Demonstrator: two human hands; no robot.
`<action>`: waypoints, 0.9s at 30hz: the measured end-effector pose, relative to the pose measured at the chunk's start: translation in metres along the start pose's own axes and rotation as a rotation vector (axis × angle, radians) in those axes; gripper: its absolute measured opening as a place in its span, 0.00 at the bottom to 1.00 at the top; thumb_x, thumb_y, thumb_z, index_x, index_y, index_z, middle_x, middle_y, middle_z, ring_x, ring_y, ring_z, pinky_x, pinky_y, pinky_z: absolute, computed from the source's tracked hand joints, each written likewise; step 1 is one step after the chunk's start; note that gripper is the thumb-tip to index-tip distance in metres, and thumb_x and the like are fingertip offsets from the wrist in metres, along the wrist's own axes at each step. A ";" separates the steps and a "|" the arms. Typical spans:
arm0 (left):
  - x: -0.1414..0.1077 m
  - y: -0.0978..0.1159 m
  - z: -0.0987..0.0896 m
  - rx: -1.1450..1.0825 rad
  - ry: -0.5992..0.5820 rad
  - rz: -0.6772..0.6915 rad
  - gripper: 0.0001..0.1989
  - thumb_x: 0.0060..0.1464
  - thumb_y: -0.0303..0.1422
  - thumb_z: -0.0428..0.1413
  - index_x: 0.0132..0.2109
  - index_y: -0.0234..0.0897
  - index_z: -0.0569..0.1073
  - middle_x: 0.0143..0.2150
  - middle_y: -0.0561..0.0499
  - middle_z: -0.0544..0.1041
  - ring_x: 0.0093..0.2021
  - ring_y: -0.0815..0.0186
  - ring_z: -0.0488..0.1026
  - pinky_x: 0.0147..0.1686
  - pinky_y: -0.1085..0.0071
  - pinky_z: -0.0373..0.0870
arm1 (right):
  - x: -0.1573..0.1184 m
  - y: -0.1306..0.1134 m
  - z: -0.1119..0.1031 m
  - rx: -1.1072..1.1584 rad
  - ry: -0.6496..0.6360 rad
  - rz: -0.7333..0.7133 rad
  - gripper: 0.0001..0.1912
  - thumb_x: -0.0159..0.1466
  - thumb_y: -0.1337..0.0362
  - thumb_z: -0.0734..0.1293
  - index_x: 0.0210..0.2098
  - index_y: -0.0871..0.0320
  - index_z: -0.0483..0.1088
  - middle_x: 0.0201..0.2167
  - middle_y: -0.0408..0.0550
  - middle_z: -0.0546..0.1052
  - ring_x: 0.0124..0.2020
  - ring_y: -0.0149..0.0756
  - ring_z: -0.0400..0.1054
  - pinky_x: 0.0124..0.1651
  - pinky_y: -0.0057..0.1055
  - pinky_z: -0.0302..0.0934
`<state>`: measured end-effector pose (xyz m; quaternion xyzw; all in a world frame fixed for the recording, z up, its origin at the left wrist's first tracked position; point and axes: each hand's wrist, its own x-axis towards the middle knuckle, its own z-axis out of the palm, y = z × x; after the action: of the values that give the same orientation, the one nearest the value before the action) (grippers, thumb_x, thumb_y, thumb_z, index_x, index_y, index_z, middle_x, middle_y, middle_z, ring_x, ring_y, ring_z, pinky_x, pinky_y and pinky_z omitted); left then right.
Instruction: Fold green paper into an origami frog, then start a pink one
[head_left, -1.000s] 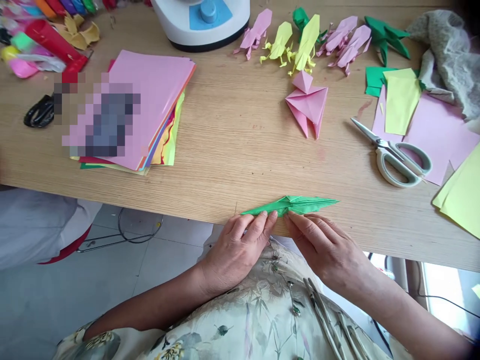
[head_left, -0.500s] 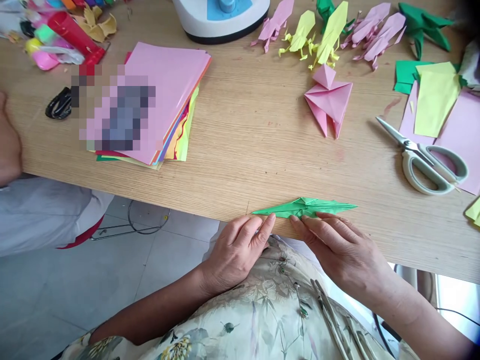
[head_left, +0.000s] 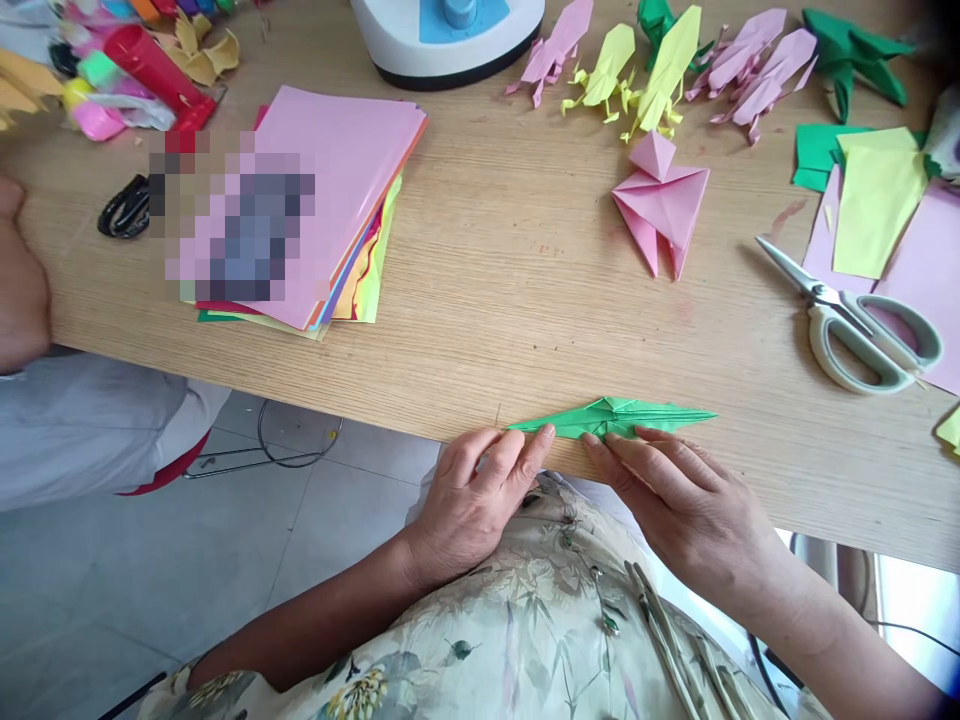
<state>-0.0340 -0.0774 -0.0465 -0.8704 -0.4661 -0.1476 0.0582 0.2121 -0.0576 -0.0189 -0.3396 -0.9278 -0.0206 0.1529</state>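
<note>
A long green folded paper (head_left: 619, 414), pointed at both ends and thick with creases in the middle, lies flat near the table's front edge. My left hand (head_left: 480, 490) is closed, with a fingertip or thumb tip pressing the paper's near edge toward its left point. On the other side, my right hand (head_left: 686, 500) holds the near edge down from the middle rightward, its fingers bent and close together. Part of the paper's lower edge is hidden under my fingertips.
Scissors (head_left: 855, 320) lie at the right, beside cut paper pieces (head_left: 879, 205). A pink folded paper figure (head_left: 664, 205) sits farther back, below several insect-like paper figures (head_left: 671, 65). A paper stack (head_left: 352, 160) is at left; another person's arm (head_left: 22, 290) rests at the far left.
Both hands stay on the green paper with almost no movement. The view has shifted slightly, and an orange folded piece now shows at the upper left edge.
</note>
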 end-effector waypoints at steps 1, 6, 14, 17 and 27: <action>0.000 0.000 0.001 -0.001 0.006 -0.004 0.28 0.61 0.34 0.59 0.67 0.40 0.65 0.49 0.47 0.74 0.50 0.62 0.66 0.52 0.66 0.66 | 0.000 0.000 0.000 -0.001 0.003 0.000 0.19 0.67 0.76 0.60 0.55 0.68 0.71 0.45 0.54 0.78 0.43 0.43 0.70 0.53 0.40 0.66; -0.004 0.000 0.003 -0.010 0.021 -0.015 0.28 0.61 0.35 0.59 0.67 0.37 0.65 0.51 0.45 0.74 0.51 0.61 0.67 0.53 0.65 0.67 | 0.002 0.000 -0.001 0.003 0.015 -0.002 0.20 0.67 0.76 0.60 0.56 0.68 0.71 0.44 0.56 0.77 0.43 0.42 0.71 0.52 0.39 0.67; -0.008 -0.004 0.002 -0.044 0.037 0.000 0.26 0.61 0.32 0.58 0.65 0.31 0.67 0.51 0.43 0.74 0.53 0.61 0.68 0.57 0.67 0.68 | -0.001 -0.001 0.001 -0.005 0.016 0.009 0.20 0.67 0.76 0.60 0.57 0.68 0.70 0.42 0.55 0.77 0.44 0.43 0.71 0.53 0.40 0.67; -0.006 -0.003 0.001 -0.030 0.036 -0.014 0.26 0.61 0.31 0.58 0.64 0.32 0.68 0.51 0.44 0.75 0.53 0.61 0.68 0.58 0.67 0.68 | -0.001 -0.001 0.000 -0.009 0.012 0.006 0.19 0.67 0.76 0.60 0.56 0.69 0.71 0.42 0.56 0.76 0.44 0.44 0.70 0.52 0.40 0.67; -0.001 -0.002 -0.007 0.056 -0.053 -0.014 0.27 0.61 0.37 0.59 0.66 0.41 0.66 0.54 0.44 0.73 0.51 0.61 0.68 0.52 0.66 0.70 | -0.001 -0.002 0.001 -0.011 0.026 0.013 0.19 0.68 0.75 0.60 0.55 0.66 0.72 0.43 0.54 0.76 0.44 0.42 0.70 0.53 0.38 0.67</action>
<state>-0.0377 -0.0794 -0.0400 -0.8688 -0.4773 -0.1118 0.0692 0.2111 -0.0591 -0.0202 -0.3459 -0.9235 -0.0293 0.1630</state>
